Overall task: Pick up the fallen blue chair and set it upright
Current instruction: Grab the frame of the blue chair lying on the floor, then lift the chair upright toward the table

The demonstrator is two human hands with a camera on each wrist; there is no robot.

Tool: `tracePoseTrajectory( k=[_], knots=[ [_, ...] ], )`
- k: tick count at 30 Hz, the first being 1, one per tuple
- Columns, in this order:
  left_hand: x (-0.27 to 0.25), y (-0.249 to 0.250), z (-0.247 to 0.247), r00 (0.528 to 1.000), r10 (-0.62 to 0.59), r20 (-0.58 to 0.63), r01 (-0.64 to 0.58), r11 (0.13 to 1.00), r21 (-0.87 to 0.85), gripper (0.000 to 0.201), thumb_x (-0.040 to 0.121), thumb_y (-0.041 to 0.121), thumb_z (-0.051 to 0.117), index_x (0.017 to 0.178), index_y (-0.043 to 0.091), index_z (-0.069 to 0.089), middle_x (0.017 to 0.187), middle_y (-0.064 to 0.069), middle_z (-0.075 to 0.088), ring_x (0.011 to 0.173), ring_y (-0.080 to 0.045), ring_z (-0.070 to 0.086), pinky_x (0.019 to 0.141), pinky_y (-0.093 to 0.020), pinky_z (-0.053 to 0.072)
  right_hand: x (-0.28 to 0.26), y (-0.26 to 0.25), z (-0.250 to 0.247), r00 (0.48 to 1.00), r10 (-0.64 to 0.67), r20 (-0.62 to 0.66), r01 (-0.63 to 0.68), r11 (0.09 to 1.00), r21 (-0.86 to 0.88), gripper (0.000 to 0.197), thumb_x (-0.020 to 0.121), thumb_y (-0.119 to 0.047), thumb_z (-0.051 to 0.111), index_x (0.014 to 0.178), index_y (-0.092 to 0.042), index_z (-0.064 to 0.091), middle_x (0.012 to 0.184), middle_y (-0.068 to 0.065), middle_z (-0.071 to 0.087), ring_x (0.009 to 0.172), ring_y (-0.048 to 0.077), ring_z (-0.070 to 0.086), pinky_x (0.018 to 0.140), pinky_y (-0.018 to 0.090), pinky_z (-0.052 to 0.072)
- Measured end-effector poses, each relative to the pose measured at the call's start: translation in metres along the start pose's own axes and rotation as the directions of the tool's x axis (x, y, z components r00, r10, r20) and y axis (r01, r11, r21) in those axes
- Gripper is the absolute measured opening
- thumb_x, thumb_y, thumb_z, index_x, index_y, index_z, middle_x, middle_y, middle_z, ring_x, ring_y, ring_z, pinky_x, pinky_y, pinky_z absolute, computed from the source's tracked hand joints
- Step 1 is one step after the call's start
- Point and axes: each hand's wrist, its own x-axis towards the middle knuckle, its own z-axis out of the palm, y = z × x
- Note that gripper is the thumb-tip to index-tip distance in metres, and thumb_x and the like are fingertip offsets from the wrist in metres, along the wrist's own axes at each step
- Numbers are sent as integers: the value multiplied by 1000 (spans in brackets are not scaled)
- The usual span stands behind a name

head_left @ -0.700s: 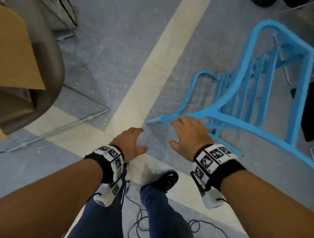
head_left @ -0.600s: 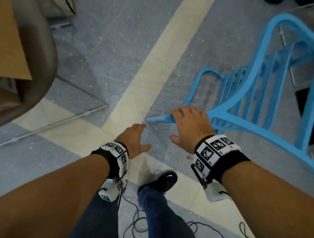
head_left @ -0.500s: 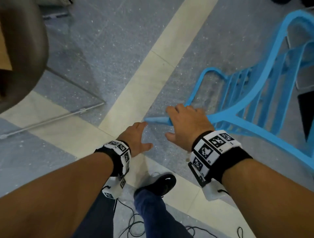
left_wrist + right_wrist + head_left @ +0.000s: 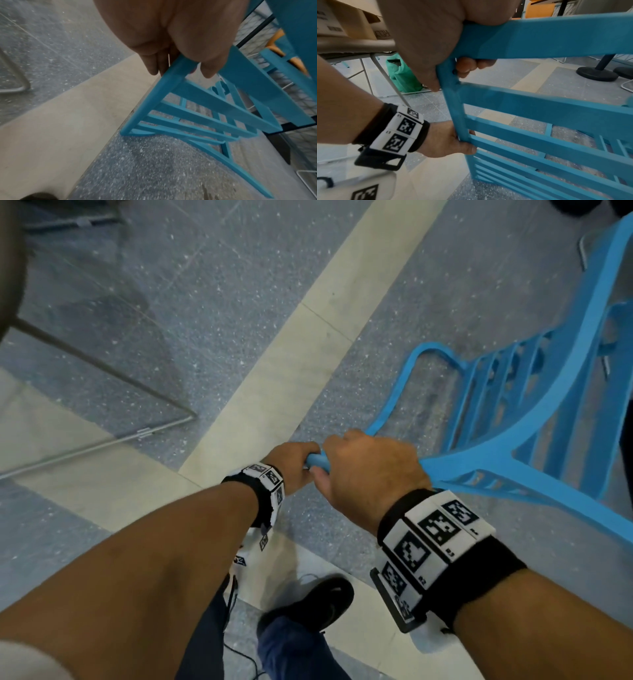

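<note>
The blue slatted chair (image 4: 507, 419) lies tipped over on the grey speckled floor, its legs running off to the right. Both hands hold the near end of its backrest. My right hand (image 4: 363, 474) wraps the top corner of the frame, fingers curled under it (image 4: 471, 66). My left hand (image 4: 291, 463) grips the same end bar just beside and below the right one (image 4: 452, 139). In the left wrist view the left hand's fingers (image 4: 171, 58) clamp the bar (image 4: 163, 83) above the slats.
A metal-legged chair frame (image 4: 102, 392) and a table with cardboard boxes (image 4: 347, 23) stand to the left. A green bag (image 4: 402, 75) sits under that table. Black round stand bases (image 4: 597, 73) lie beyond the chair. My shoe (image 4: 308, 601) and cables are below the hands.
Both hands reached forward with fingers spread, then closed on the near end of the chair's backrest. The left hand moved right to join the right hand.
</note>
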Motion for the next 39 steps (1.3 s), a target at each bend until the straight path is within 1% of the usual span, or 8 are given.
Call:
tracePoseTrajectory(
  k=[9,14,16,19,23,31,35,39],
  knots=[
    [-21,29,6,986,52,159,-101,944,313,28,88,24,53,112,10,57,117,-15,63,106,-31,59,84,-31,44,-38,6,-4,999,-8,45,8,1000,1,12,94,-22,57,104,-15,56,90,4,65,74,24,63,54,33,37],
    [-50,82,-22,977,161,141,-202,909,366,24,85,26,57,104,10,56,106,-14,66,98,-32,62,74,-31,41,-84,34,-49,998,-9,-65,12,999,42,14,93,-29,57,99,-17,55,88,2,62,70,21,57,57,31,36],
    [-63,108,-42,966,200,161,-252,855,453,24,83,29,59,100,12,59,106,-12,67,98,-31,62,80,-34,46,-109,41,-78,995,16,-101,-8,997,77,22,88,-36,63,94,-16,57,83,3,63,69,24,61,56,32,38],
    [-81,151,-74,943,283,175,-332,760,559,26,81,39,60,98,19,60,104,-7,69,95,-29,63,81,-36,49,-148,58,-120,969,94,-229,-56,984,169,35,64,-40,84,70,-14,59,59,5,60,45,27,58,45,30,33],
    [-111,221,-104,906,370,207,-408,632,659,27,82,45,55,93,21,59,99,-7,69,91,-31,64,78,-37,48,-200,93,-162,949,157,-274,-92,968,234,31,85,-51,59,87,-20,56,86,3,63,79,28,60,61,33,36],
    [-174,376,-101,790,502,352,-529,268,805,39,83,55,46,94,20,60,98,-5,70,92,-31,65,75,-35,50,-345,170,-186,789,361,-496,-139,892,429,49,66,-66,47,69,-20,65,62,-2,63,58,23,59,53,41,52],
    [-198,446,-76,724,557,406,-563,137,815,43,82,58,42,89,20,61,92,-5,70,85,-30,66,71,-35,50,-417,207,-181,731,494,-470,-194,812,551,46,69,-65,61,76,-20,68,68,-3,64,64,18,57,62,41,52],
    [-218,506,-27,671,604,429,-614,130,778,44,79,62,43,81,22,60,85,-3,69,79,-29,65,66,-34,48,-493,246,-168,726,606,-325,-384,749,540,39,74,-63,66,78,-24,65,71,-6,60,69,14,54,65,36,48]
  ],
)
